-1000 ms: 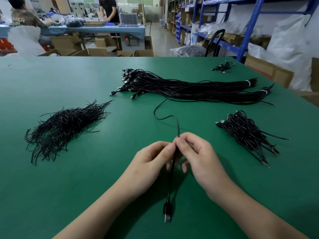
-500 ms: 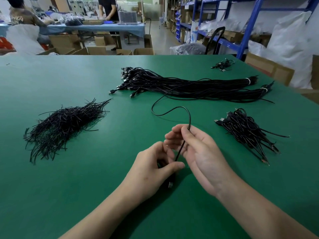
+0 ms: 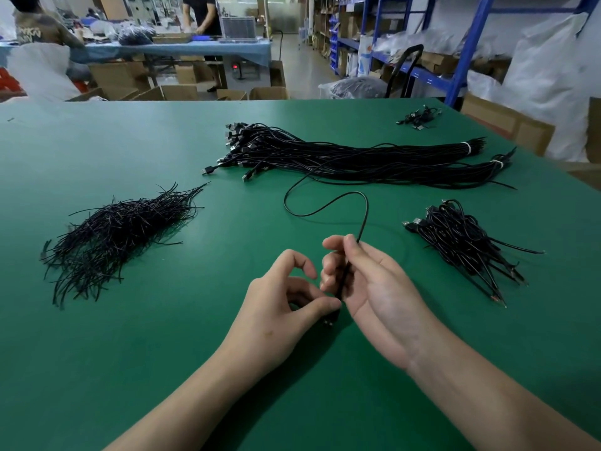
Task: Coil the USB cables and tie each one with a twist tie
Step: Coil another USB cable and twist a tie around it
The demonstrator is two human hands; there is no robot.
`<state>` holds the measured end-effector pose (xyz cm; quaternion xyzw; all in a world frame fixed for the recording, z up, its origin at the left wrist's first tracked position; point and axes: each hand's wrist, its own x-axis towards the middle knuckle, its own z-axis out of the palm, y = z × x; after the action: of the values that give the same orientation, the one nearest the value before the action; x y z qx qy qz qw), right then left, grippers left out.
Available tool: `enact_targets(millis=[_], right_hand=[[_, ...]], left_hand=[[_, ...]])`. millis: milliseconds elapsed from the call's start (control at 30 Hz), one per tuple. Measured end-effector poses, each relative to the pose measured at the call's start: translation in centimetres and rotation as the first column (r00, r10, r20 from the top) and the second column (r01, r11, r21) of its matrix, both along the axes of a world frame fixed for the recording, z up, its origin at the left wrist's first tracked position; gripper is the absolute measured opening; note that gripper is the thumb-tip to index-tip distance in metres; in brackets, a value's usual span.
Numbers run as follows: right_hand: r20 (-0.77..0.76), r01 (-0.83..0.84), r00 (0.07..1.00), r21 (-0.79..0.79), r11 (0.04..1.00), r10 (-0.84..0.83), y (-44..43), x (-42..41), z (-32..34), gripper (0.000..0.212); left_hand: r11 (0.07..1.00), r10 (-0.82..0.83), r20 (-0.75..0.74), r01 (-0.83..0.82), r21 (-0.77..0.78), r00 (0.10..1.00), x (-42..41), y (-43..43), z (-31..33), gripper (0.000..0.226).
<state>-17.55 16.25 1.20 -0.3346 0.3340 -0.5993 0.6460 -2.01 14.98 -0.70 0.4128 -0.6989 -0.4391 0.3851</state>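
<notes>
The left hand (image 3: 286, 297) and the right hand (image 3: 370, 288) work close together above the near centre of the green table (image 3: 162, 369), both gripping one black USB cable (image 3: 367, 208). The left hand pinches the cable's plug end (image 3: 328, 321) between thumb and curled fingers, just above the table surface. The right hand, palm turned up, pinches the cable between thumb and forefinger higher up. From that pinch the cable rises, arcs over to the left, drops into a loop lying on the table, and runs back into the long bundle of uncoiled cables (image 3: 357, 157). This bundle lies across the far middle of the table, with plugs at its left end and white bands near its right end. A heap of twist ties (image 3: 120, 229) lies to the left, well apart from the left hand. A pile of tied cables (image 3: 461, 242) lies to the right, near the right hand but not touching it. A small cluster of cables (image 3: 419, 117) sits at the far right edge. Beyond the table stand cardboard boxes (image 3: 179, 91) and blue shelving (image 3: 461, 56)
</notes>
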Motion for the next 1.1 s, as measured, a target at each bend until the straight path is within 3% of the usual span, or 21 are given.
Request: enact_targets(millis=[133,300,367,433,533,600,667,800,1000,1100], right_hand=[[0.036,-0.005,0.999,0.024,1.000,0.004,-0.1,-0.6,0.3,0.024],[0.054,0.000,0.999,0.070,0.998,-0.004,-0.3,-1.4,0.3,0.025],[0.011,-0.030,1.000,0.064,0.997,0.029,-0.2,-1.5,0.2,0.026],[-0.035,-0.103,0.994,0.054,0.993,0.105,-0.1,-1.5,0.1,0.028],[-0.084,-0.245,0.965,0.034,0.969,0.247,0.2,-1.1,0.1,0.028],[-0.098,-0.302,0.948,0.027,0.953,0.303,0.4,-1.2,0.1,0.029],[-0.124,-0.344,0.930,0.041,0.938,0.347,0.4,-1.7,0.1,0.032],[-0.211,-0.430,0.875,0.079,0.900,0.436,0.4,-2.5,0.4,0.034],[-0.120,-0.563,0.812,0.097,0.820,0.572,0.7,-2.5,0.7,0.037],[-0.016,-0.551,0.834,0.042,0.834,0.552,0.7,-2.4,1.0,0.034]], left_hand=[[1.000,-0.021,0.035,0.022,-0.021,0.999,-0.2,-0.1,-0.1,0.037],[0.982,-0.037,0.138,0.062,-0.179,0.990,-0.2,0.1,0.1,0.032],[0.940,0.034,0.154,0.020,-0.340,0.987,0.0,-0.3,0.7,0.027],[0.876,0.111,0.179,-0.011,-0.482,0.978,0.2,-1.1,1.9,0.040],[0.735,0.159,0.392,0.157,-0.660,0.906,-0.3,-2.4,4.0,0.055],[0.693,0.154,0.517,0.281,-0.664,0.842,-0.6,-3.2,4.7,0.040],[0.689,0.151,0.547,0.309,-0.655,0.823,-0.4,-3.7,5.0,0.020],[0.665,0.145,0.510,0.298,-0.685,0.848,0.3,-4.3,4.9,0.021],[0.789,0.050,0.341,0.172,-0.589,0.939,1.1,-4.8,3.1,0.027],[0.858,0.015,0.283,0.133,-0.496,0.959,0.8,-4.2,1.7,0.023]])
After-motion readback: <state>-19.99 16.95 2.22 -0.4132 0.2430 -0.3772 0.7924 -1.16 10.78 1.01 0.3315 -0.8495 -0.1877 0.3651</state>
